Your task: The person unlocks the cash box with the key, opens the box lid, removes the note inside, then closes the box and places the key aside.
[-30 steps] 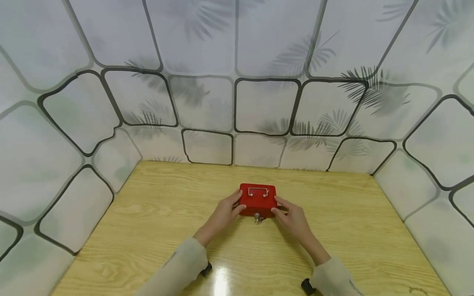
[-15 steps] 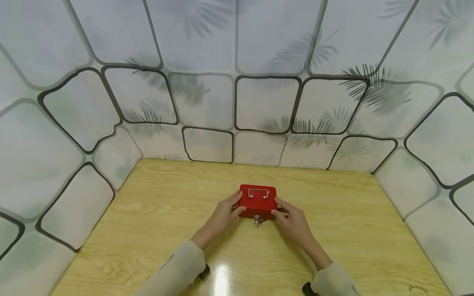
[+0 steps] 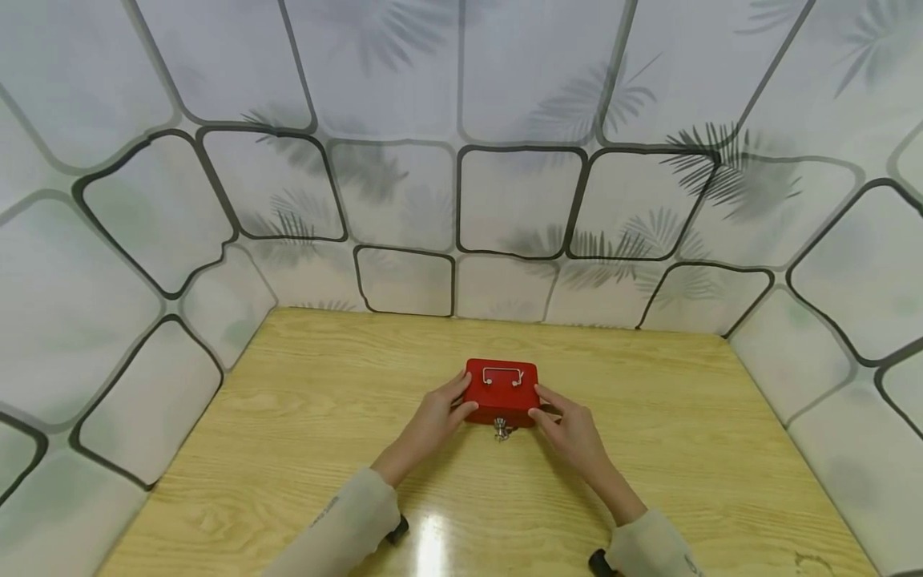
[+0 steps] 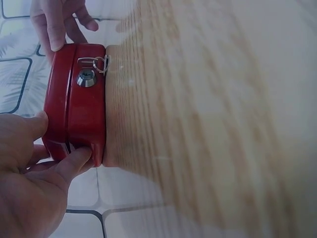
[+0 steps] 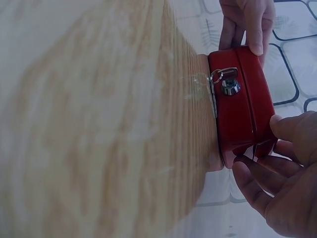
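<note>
Left hand (image 3: 436,410), right hand (image 3: 574,429) pinch red rectangular metal box (image 3: 502,398)
Squeeze evenly, parallel to yellow wooden table's (image 3: 324,393) far edge.

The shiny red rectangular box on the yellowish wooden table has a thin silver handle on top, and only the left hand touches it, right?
Not quite: the head view shows the right hand touching the shiny red rectangular box too, opposite the left hand. The thin silver handle and yellowish wooden table are right.

the red box (image 3: 501,394) hides its underside; the head view's lower edge cuts both sleeves (image 3: 344,522).
</note>
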{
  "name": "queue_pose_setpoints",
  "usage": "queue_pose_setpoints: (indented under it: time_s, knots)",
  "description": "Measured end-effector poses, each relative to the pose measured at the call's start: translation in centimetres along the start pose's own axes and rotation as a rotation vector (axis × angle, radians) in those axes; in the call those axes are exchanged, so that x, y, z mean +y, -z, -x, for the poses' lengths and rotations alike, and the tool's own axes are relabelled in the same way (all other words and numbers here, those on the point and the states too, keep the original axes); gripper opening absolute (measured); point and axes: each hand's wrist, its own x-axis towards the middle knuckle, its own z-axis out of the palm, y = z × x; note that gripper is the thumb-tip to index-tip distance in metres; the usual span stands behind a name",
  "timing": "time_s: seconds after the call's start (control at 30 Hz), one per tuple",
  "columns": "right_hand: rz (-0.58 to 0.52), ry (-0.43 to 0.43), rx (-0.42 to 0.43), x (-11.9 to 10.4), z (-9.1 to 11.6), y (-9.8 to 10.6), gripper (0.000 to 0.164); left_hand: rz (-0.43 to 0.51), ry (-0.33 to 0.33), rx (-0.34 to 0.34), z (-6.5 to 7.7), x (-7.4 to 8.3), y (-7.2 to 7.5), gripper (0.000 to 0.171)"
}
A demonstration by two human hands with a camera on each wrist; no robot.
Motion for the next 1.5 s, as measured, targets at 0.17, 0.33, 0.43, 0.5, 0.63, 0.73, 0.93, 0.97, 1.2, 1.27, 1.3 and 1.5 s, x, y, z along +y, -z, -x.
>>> queue_pose_setpoints:
  time_s: [0.17,0.33,0.43,0.5,0.63,0.73,0.93,0.97,1.2,1.27,1.3,1.5]
  knots:
    - [-0.010,-0.003,0.001,-0.2,0.1,0.1,0.047,0.000,0.000,-0.002,0.0,0.0,0.1,0.059]
    - [-0.022,0.000,0.003,-0.4,0.1,0.1,0.047,-0.001,0.005,-0.011,0.1,0.0,0.2,0.059]
    - [-0.021,-0.002,0.004,-0.5,0.0,0.1,0.047,-0.002,0.001,-0.010,0.1,-0.1,0.2,0.059]
    - [-0.014,-0.007,0.002,-0.6,-0.1,0.1,0.047,-0.004,-0.005,-0.007,0.1,-0.1,0.2,0.059]
    - [-0.012,-0.030,-0.012,-0.7,-0.1,0.2,0.047,-0.013,-0.012,-0.001,0.1,-0.2,0.1,0.059]
    - [-0.008,-0.053,-0.018,-0.8,0.0,0.3,0.050,-0.010,-0.017,0.008,0.2,-0.2,0.0,0.059]
    - [0.009,-0.064,0.085,-1.2,0.4,0.4,0.051,-0.004,-0.030,0.026,0.0,0.0,-0.2,0.057]
    - [0.013,-0.058,0.116,-1.4,0.5,0.3,0.047,-0.001,-0.027,0.026,0.0,0.0,-0.2,0.057]
    - [0.056,-0.043,0.188,-3.7,1.6,-0.2,0.019,0.003,-0.020,0.031,-0.1,0.2,0.0,0.057]
    - [0.066,-0.053,0.148,-4.1,1.9,-0.5,0.015,0.003,-0.015,0.030,0.0,0.3,0.0,0.057]
    - [0.073,-0.060,0.128,-4.3,2.1,-0.7,0.013,-0.001,-0.015,0.031,0.0,0.3,0.0,0.057]
    - [0.111,-0.111,0.036,-4.7,2.6,-2.3,0.009,-0.016,-0.021,0.029,-0.1,0.0,-0.1,0.057]
